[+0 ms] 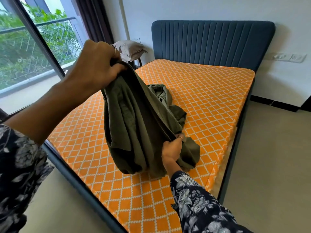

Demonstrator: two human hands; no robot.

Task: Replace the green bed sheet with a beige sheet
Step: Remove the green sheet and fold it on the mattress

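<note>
The green bed sheet hangs bunched up over the bare orange mattress, its lower folds resting on the mattress. My left hand is raised high and grips the sheet's top edge. My right hand is lower and to the right, closed on the same edge. The stretch of edge between the two hands is pulled taut. A beige cloth bundle lies on a stand at the bed's far left corner, behind my left hand.
A blue padded headboard stands against the white wall. The blue bed frame runs along the near left side. A large window fills the left. Beige floor lies right of the bed.
</note>
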